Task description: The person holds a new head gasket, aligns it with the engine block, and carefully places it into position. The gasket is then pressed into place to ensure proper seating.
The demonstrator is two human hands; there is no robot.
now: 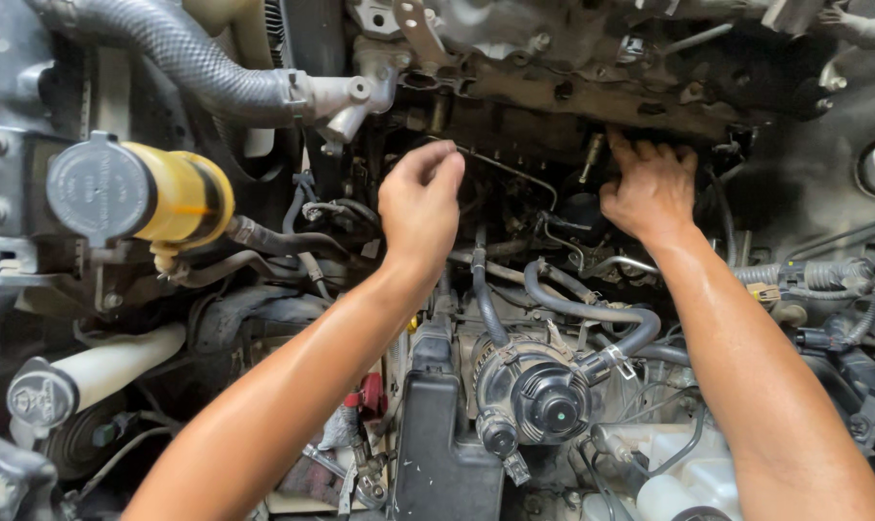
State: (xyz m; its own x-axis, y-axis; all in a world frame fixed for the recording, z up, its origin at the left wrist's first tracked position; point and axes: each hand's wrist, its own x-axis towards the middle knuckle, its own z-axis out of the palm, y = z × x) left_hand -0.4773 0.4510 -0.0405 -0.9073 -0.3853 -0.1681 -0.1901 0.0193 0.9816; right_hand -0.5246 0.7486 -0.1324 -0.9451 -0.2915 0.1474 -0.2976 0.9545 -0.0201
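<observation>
Thin bent metal pipe [514,172], pinched end

Colours in an open engine bay, placed relative to the black round pump housing [543,400]. Far left and above it: a yellow reservoir [181,193] with a grey cap [95,188]. Lower left: a white cylindrical reservoir [119,367], its cap grey. Upper left: a grey hose [181,53] with a woven, braided pattern. Just left: a matt black plastic box [437,444], and beyond it a small red cap [370,396]. Right and below: a translucent white tank [693,473]. Looping above: plain black rubber hoses [592,311].
</observation>
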